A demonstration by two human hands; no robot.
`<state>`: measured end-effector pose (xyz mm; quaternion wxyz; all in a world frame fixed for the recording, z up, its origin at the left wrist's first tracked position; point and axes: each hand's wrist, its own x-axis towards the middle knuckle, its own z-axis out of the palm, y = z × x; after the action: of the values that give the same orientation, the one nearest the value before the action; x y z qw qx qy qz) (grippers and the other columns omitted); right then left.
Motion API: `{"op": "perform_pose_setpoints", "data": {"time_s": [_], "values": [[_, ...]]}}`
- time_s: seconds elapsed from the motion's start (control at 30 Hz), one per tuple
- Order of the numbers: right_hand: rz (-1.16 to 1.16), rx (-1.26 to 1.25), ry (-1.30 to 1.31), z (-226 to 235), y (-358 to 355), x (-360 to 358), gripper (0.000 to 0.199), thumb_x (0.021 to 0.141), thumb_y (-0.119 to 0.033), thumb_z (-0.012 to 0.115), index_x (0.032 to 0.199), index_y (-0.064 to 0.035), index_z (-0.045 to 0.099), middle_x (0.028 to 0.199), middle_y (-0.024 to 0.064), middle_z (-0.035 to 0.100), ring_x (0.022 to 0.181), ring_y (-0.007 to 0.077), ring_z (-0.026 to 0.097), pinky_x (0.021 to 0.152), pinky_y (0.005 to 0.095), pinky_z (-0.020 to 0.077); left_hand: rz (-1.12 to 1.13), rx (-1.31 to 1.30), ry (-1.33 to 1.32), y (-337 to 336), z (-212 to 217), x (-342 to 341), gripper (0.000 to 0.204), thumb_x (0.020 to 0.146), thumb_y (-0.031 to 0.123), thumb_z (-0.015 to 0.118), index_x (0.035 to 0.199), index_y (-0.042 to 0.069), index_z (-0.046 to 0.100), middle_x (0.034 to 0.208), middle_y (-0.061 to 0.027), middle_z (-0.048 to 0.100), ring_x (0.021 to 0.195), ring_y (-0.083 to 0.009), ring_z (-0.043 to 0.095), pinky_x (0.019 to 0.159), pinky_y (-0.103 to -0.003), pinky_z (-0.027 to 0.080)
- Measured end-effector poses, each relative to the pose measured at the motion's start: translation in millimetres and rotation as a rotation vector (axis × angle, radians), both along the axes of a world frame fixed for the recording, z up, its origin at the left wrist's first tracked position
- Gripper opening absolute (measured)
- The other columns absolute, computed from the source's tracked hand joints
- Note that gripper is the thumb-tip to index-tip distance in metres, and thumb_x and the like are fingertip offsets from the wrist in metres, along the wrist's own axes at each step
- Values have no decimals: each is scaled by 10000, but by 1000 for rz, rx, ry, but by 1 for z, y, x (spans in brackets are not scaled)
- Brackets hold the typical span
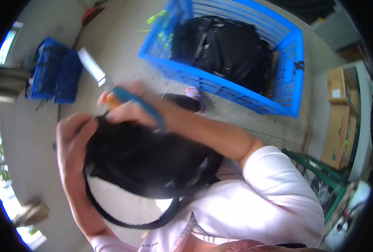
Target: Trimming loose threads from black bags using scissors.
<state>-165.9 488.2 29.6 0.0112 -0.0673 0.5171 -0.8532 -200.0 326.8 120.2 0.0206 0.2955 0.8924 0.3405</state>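
Note:
A black fabric bag [132, 159] with a long strap [132, 225] looped below it is in front of my chest. My left hand [74, 132] is closed on the bag's upper left edge. My right hand [136, 105] is wrapped round scissors [132, 98] with teal and orange handles. Their bright blades point up and to the left, away from the bag. Both hands meet near the bag's upper corner, where motion blur hides the fingertips and their exact contact with the fabric.
Beyond my hands a blue plastic crate [236, 90] on the concrete floor holds black bags [224, 46]. Another blue crate [54, 73] stands to the left. Cardboard boxes [337, 130] fill a shelf at the right, near a green metal frame [320, 172].

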Motion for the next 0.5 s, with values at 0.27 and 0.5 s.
{"op": "perform_pose_setpoints", "data": {"time_s": [0.27, 0.5], "values": [[-208, 765, 207, -14, 62, 37, 554, 652, -306, 764, 1039, -12, 498, 695, 31, 525, 622, 102, 517, 575, 247, 450, 110, 164, -550, -5, -16, -27, 161, 763, 140, 600, 739, -19, 599, 623, 5, 532, 618, -65, 491, 587, -226, 384], [-145, 1113, 368, -12, 57, 43, 624, 606, -493, 722, 984, -44, 510, 755, 71, 544, 633, 179, 537, 575, 294, 463, 67, 257, -562, -13, -30, -30, 99, 799, 83, 608, 786, -15, 620, 669, 15, 588, 602, -38, 529, 597, -174, 430]]}}
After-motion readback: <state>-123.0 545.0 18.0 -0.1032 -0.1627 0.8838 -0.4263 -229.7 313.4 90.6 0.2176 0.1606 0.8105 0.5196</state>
